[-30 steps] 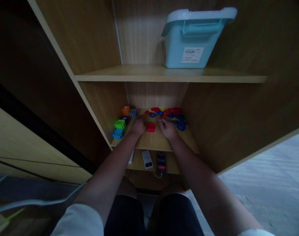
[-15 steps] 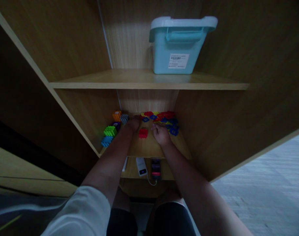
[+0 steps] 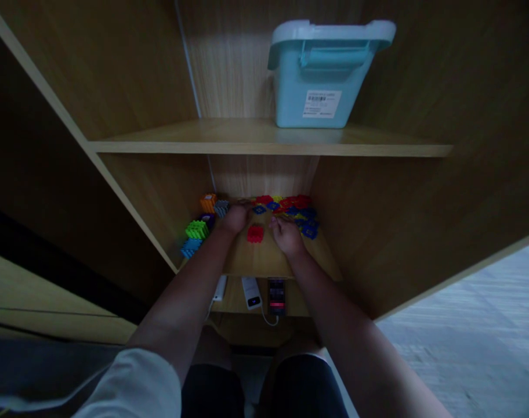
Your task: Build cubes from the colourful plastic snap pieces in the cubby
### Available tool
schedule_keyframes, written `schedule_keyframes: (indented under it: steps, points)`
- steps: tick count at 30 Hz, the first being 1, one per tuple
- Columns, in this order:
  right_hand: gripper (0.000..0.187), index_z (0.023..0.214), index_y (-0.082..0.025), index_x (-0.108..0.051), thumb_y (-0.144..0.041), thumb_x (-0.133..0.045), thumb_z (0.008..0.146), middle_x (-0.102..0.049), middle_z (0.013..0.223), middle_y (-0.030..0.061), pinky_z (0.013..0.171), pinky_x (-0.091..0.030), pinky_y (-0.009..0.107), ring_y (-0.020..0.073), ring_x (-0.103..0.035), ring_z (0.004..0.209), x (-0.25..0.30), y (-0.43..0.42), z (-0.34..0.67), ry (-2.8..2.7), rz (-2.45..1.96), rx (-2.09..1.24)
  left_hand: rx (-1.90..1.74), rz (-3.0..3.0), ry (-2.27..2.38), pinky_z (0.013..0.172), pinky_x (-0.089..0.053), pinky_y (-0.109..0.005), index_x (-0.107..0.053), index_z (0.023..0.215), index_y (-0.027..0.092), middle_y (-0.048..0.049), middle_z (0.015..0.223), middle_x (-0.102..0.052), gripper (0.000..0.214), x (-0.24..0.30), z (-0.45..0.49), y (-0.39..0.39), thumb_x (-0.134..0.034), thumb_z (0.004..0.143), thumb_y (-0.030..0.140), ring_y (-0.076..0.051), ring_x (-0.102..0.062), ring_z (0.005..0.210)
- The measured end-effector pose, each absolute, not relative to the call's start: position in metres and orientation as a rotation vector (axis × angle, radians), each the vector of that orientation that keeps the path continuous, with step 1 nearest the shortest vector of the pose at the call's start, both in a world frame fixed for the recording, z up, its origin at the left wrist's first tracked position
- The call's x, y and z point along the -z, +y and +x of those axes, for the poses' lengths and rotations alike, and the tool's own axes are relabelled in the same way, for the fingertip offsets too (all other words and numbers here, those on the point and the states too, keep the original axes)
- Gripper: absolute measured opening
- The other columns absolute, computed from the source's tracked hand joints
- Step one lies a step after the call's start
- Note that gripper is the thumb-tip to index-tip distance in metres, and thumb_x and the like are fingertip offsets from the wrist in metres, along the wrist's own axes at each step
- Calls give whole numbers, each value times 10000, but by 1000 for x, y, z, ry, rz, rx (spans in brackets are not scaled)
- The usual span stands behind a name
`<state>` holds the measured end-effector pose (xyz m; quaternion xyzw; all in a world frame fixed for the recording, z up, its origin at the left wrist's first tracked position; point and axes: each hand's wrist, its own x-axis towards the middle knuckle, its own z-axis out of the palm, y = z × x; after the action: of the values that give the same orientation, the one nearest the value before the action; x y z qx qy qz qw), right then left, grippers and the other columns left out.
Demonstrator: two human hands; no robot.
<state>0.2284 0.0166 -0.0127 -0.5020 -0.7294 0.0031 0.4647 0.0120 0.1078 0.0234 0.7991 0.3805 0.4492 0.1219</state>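
Observation:
On the middle shelf, my left hand reaches toward the back, just right of a grey stack of notched plastic pieces. Its fingertips are mostly hidden, near the left end of a spread of red, blue and yellow interlocking plastic pieces. My right hand is closed with curled fingers in front of that spread; anything between its fingertips is too small to make out. Between the hands lies a small red stack of the same kind of pieces, touched by neither.
Orange, purple, green and blue stacks line the left wall. A lidded light-blue bin stands on the upper shelf. Below lie a white power bank and a cabled phone.
The view has shifted slightly. My left hand has turned a little at the back of the shelf, and my right hand stays almost in place. The red stack has not moved on the shelf.

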Motion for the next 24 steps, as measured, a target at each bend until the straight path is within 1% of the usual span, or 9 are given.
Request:
schedule_keyframes:
  steps: [2, 4, 7, 10, 13, 15, 17, 20, 24]
  points:
    - [484, 840, -245, -706, -420, -358, 1128, -766, 908, 111, 937, -529, 425, 279, -711, 911, 13, 16, 228, -1791, -1243, 6, -1337, 2217, 1059, 1024, -610, -462, -814, 960, 236, -96, 1074, -804, 185, -19, 8, 100, -664, 890, 155, -270, -751, 1028]
    - [457, 855, -239, -694, -408, -366, 1125, -759, 907, 111, 923, -524, 411, 274, -701, 908, 13, 15, 228, -1800, -1263, 17, -1395, 1999, 993, 984, -617, -466, -814, 1033, 219, -99, 1055, -809, 171, -14, 5, 90, -693, 916, 247, -266, -761, 989]
    - [411, 870, -237, -675, -403, -390, 1115, -743, 894, 109, 892, -518, 393, 274, -683, 900, 12, 13, 227, -1812, -1286, 42, -1483, 1490, 776, 983, -608, -448, -795, 1091, 211, -83, 1064, -805, 299, -4, 1, 69, -849, 821, 330, -243, -758, 985]
    - [373, 884, -242, -665, -399, -408, 1104, -729, 883, 101, 864, -515, 377, 269, -670, 883, 10, 11, 226, -1808, -1280, 54, -1502, 1155, 633, 1036, -586, -420, -770, 1130, 224, -63, 1136, -793, 412, 2, -5, 44, -930, 761, 317, -218, -749, 1069]
    - [339, 910, -242, -667, -393, -426, 1094, -719, 868, 93, 848, -517, 372, 266, -665, 866, 7, 8, 225, -1815, -1265, 46, -1497, 969, 573, 1078, -566, -409, -755, 1097, 217, -52, 1119, -794, 409, 6, -11, 27, -952, 749, 300, -207, -750, 1099]
    - [313, 928, -238, -669, -379, -439, 1087, -721, 883, 96, 857, -524, 379, 270, -670, 881, 6, 6, 224, -1832, -1247, 54, -1497, 938, 562, 1067, -571, -402, -742, 1091, 216, -47, 1102, -794, 416, 6, -13, 22, -959, 743, 284, -206, -753, 1093]
    - [291, 963, -233, -676, -369, -449, 1084, -731, 908, 98, 876, -535, 391, 273, -679, 900, 4, 3, 222, -1851, -1222, 58, -1475, 954, 556, 1038, -585, -392, -725, 1140, 226, -40, 1090, -790, 468, 6, -12, 20, -963, 738, 266, -202, -755, 1073]
    - [260, 1125, -233, -689, -374, -474, 1087, -760, 1028, 106, 939, -554, 422, 281, -701, 983, 2, -1, 218, -1881, -1141, 43, -1397, 995, 537, 1003, -602, -376, -700, 1224, 239, -28, 1067, -777, 555, 5, -9, 18, -964, 736, 254, -185, -757, 1020]
    - [346, 1377, -249, -633, -377, -550, 1067, -745, 1254, 131, 1049, -558, 501, 315, -690, 1179, -3, -10, 212, -1949, -995, 94, -1265, 1046, 503, 984, -616, -371, -711, 1195, 217, -35, 1057, -774, 522, 0, -5, 11, -967, 743, 268, -184, -757, 992]
